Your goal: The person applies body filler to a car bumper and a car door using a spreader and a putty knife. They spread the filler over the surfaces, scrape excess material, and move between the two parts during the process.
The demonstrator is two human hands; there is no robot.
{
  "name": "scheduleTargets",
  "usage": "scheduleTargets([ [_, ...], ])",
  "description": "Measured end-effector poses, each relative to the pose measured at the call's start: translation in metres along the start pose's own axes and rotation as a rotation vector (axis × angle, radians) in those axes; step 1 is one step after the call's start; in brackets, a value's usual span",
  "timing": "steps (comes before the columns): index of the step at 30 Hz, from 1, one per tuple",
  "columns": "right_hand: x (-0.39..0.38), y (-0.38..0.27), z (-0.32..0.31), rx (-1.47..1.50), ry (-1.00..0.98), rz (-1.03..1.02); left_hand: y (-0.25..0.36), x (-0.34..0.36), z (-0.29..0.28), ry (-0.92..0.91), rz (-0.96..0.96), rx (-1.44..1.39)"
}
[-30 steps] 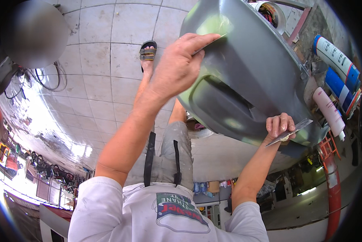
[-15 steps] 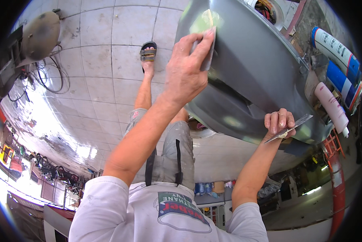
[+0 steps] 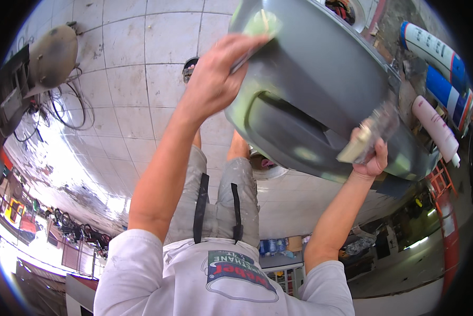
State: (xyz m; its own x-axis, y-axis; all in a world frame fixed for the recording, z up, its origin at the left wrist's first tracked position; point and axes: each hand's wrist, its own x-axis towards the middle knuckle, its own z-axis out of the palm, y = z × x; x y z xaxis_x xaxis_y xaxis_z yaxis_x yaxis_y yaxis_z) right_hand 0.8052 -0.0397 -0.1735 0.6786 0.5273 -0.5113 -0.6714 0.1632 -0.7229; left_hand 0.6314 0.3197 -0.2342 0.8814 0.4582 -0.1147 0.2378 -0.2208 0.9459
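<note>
Our panel (image 3: pixel 347 68) lies ahead and to our right, a cream streak (image 3: pixel 265 20) on its green patch (image 3: pixel 253 26). Our left hand (image 3: pixel 215 76) pinches a spreader (image 3: pixel 240 64) beside that patch; too steep a tilt could score the streak. Our right hand (image 3: pixel 372 162) grips a blurred blade (image 3: pixel 386 119) bearing paste (image 3: pixel 351 150), and a careless tip could drip it on the panel.

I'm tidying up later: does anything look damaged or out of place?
The grey panel looks patchy: pale green areas interrupt its grey surface, and a cream streak marks the one near the top. At left, cables trail in loose loops over the floor, which looks untidy and might catch a foot.
</note>
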Motion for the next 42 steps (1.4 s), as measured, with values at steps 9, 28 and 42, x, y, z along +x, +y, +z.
scheduleTargets([
  [9,0.008,0.027,0.15,-0.78,0.076,-0.024,0.068,-0.044,-0.013,-0.269,0.228,0.262],
  [28,0.04,-0.018,-0.028,0.243,-0.386,-0.032,-0.01,-0.01,-0.001,0.012,-0.122,-0.186],
  [42,0.04,-0.019,-0.033,0.224,-0.373,0.006,0.014,-0.03,0.029,0.095,-0.089,0.014],
])
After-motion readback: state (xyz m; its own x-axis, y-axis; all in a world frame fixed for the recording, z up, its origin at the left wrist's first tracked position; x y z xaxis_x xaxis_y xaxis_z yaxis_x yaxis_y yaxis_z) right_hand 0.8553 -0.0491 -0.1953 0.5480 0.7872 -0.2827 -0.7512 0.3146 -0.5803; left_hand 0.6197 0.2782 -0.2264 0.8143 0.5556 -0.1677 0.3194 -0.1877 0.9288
